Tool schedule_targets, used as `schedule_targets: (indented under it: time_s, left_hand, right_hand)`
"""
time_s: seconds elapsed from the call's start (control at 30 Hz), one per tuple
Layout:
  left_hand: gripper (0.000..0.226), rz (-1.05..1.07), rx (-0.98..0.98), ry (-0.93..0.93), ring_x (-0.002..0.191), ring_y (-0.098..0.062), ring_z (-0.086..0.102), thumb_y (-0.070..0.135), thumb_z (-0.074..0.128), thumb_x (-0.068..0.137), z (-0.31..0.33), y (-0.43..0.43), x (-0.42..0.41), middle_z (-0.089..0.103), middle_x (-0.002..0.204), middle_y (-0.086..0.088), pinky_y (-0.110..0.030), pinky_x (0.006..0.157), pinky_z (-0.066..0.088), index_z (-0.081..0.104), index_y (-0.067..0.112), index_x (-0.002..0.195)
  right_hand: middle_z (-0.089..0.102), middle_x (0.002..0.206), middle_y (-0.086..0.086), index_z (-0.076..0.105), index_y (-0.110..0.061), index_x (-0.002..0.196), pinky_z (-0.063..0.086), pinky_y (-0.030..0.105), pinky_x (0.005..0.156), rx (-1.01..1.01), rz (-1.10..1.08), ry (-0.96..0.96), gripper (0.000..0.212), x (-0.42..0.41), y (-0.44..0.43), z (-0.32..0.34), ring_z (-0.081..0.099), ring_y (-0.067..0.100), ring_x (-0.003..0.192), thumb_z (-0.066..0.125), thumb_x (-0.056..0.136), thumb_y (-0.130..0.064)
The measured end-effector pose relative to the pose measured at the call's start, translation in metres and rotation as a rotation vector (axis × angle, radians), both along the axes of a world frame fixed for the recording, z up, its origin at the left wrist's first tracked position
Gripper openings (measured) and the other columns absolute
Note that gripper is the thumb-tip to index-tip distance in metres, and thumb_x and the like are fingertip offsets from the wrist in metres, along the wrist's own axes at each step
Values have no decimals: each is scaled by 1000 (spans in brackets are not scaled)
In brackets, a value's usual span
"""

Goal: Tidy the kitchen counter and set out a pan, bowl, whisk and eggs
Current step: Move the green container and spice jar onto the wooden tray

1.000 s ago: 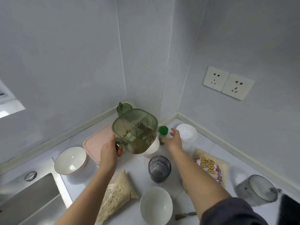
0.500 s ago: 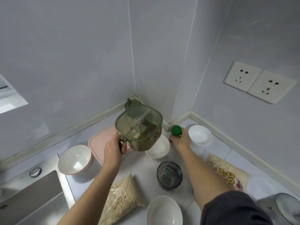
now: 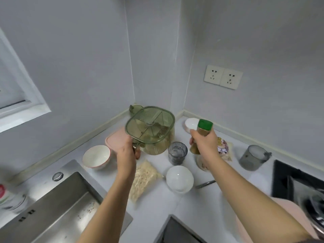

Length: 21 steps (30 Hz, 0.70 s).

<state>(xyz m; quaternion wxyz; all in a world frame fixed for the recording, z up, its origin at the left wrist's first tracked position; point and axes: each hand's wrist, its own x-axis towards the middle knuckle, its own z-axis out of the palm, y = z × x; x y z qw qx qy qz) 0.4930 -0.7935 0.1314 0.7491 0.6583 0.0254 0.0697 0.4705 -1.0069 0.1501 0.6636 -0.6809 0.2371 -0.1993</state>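
Grey-walled kitchen corner, with twin sockets (image 3: 222, 77) on the right wall and a white table (image 3: 154, 206) below. Holding a green box (image 3: 150, 130) by its side handle in the left grip (image 3: 127, 155), fingers curled round the handle, well above the table, with a pink board (image 3: 114, 140) showing under its left edge. Clasping a jar (image 3: 203, 131) with a green cap in the right grip (image 3: 204, 142), fingers wrapped round its body, up beside the box and in front of a small white dish (image 3: 190, 124). On the table: a red-rimmed bowl (image 3: 96, 156) near the sink (image 3: 57, 207), a white bowl (image 3: 179, 178) at the front between both arms, a grey cup (image 3: 177, 152) just behind it, a bag of flakes (image 3: 144, 178) to its left. Farther right, a printed bag (image 3: 225, 149), a grey jug (image 3: 254, 156) and a dark hob (image 3: 284, 174). No telling what fills the box.
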Motion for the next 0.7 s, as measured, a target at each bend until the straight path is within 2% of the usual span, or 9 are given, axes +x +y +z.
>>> schedule_targets:
  time_s: [0.07, 0.17, 0.27, 0.4, 0.47, 0.57, 0.7]
  left_hand:
    - [44, -63, -10, 14, 51, -19, 25, 33, 36, 95, 3, 4, -34, 33, 50, -3, -33, 52, 20, 41, 26, 51]
    - [44, -146, 10, 57, 50, -18, 29, 49, 36, 86, 0, 9, -79, 36, 49, -3, -34, 55, 23, 40, 19, 55]
    - [39, -234, 12, 49, 51, -17, 29, 48, 35, 85, -5, 9, -116, 35, 50, 0, -35, 57, 21, 41, 27, 53]
    - [43, -318, 54, 93, 54, -19, 31, 51, 36, 83, -9, -5, -163, 40, 54, -4, -39, 59, 23, 45, 29, 47]
    - [41, -352, 47, 109, 52, -18, 32, 44, 38, 85, -7, -16, -185, 40, 53, -5, -37, 57, 24, 45, 25, 50]
    - [44, -428, 64, 88, 51, -17, 34, 47, 38, 89, -7, -34, -213, 41, 53, -4, -35, 59, 26, 44, 18, 56]
    - [46, -494, 80, 109, 52, -15, 38, 38, 34, 101, -7, -68, -253, 42, 57, -7, -31, 57, 31, 45, 9, 68]
  right_hand:
    - [55, 56, 5, 53, -14, 82, 39, 18, 39, 28, -79, 16, 11, -51, 10, 10, 48, 15, 44, 59, 83, -4]
    - [53, 54, 6, 55, -11, 72, 37, 20, 39, 50, -144, 93, 12, -113, 14, 15, 45, 18, 41, 56, 79, -2]
    - [51, 51, 12, 54, -6, 68, 34, 23, 42, 67, -159, 114, 10, -155, 15, 14, 40, 20, 38, 54, 76, 0]
    - [50, 51, 12, 55, -4, 77, 33, 24, 41, 68, -217, 102, 5, -211, 10, 15, 38, 19, 37, 55, 80, 0]
    - [51, 53, 12, 55, -4, 80, 33, 25, 42, 74, -243, 87, 4, -235, 5, 16, 39, 19, 39, 56, 80, 0]
    - [51, 55, 13, 52, -10, 77, 34, 27, 45, 81, -293, 85, 12, -270, -9, 16, 41, 21, 45, 58, 80, -1]
    - [54, 51, 7, 51, -14, 77, 39, 28, 46, 22, -382, 114, 12, -325, -35, 11, 47, 23, 48, 59, 77, -4]
